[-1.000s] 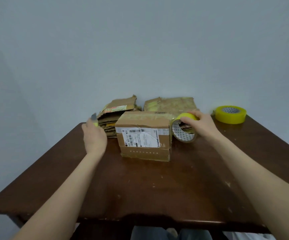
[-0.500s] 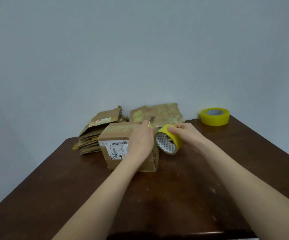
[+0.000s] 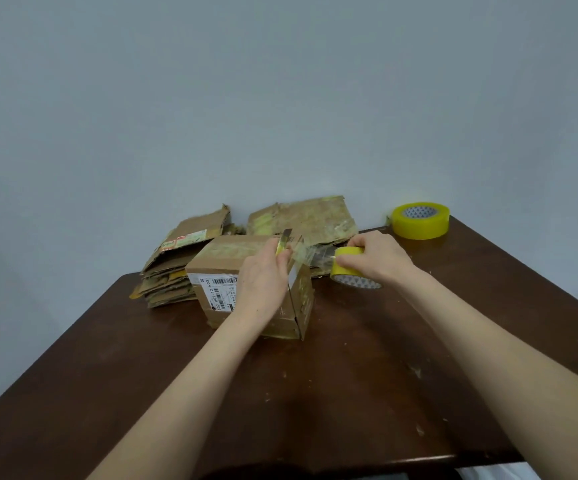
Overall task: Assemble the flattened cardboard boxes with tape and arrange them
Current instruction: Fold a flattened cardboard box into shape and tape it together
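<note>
An assembled cardboard box (image 3: 218,271) with a white shipping label stands on the dark wooden table (image 3: 349,393). My left hand (image 3: 263,285) grips a yellow utility knife (image 3: 283,242) at the box's top right edge, blade up against a stretched strip of clear tape (image 3: 315,256). My right hand (image 3: 374,258) grips a yellow tape roll (image 3: 348,268) just right of the box, with the strip running from roll to box. A stack of flattened cardboard boxes (image 3: 173,268) lies behind the box on the left, and another flattened sheet (image 3: 311,216) lies behind it.
A second, larger yellow tape roll (image 3: 420,220) lies flat at the table's far right corner. A plain grey wall rises right behind the table. The table's front edge runs across the bottom of the view.
My left hand with the knife has come from left of the box across to its top right edge. My right hand has pulled the roll away to the right, stretching tape out.
</note>
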